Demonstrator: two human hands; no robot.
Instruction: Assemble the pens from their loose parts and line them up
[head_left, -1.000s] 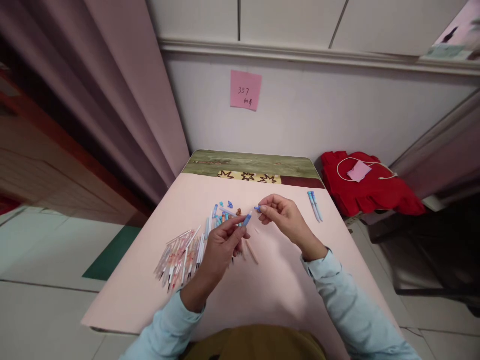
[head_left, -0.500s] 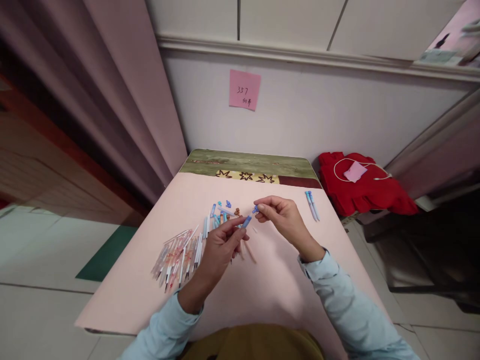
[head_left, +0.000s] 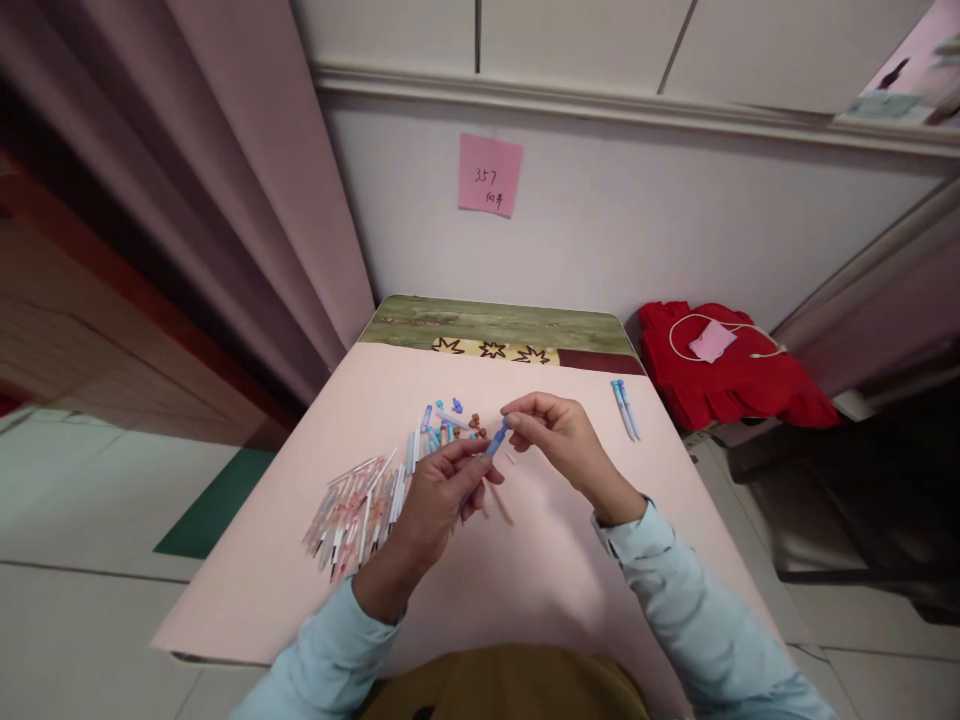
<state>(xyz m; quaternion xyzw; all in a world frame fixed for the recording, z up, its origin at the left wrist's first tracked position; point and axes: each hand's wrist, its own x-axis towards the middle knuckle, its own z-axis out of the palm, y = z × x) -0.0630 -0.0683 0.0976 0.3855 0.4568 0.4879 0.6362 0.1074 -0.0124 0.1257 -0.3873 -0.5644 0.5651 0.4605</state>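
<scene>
My left hand (head_left: 448,487) is closed around a blue pen barrel (head_left: 496,441), its upper end pointing away and to the right. At that end my right hand (head_left: 546,430) pinches a small blue pen topper (head_left: 505,421), which now meets the barrel. Most of the topper is covered by the fingertips. Beyond the left hand lie loose pen parts: blue toppers (head_left: 457,405), brown toppers (head_left: 475,424) and blue barrels (head_left: 427,418). Left of that hand spreads a heap of pen refills (head_left: 356,510), white and clear with reddish marks.
Two blue pens (head_left: 624,410) lie side by side at the table's right. The table (head_left: 300,620) has a pale pink cover and a green patterned far edge. A red cloth (head_left: 675,385) with a white cable sits beyond its right side. A pink note (head_left: 490,175) hangs on the wall.
My right hand has moved slightly left, bringing the blue topper from just apart to against the barrel's end. My left hand keeps its hold on the barrel.
</scene>
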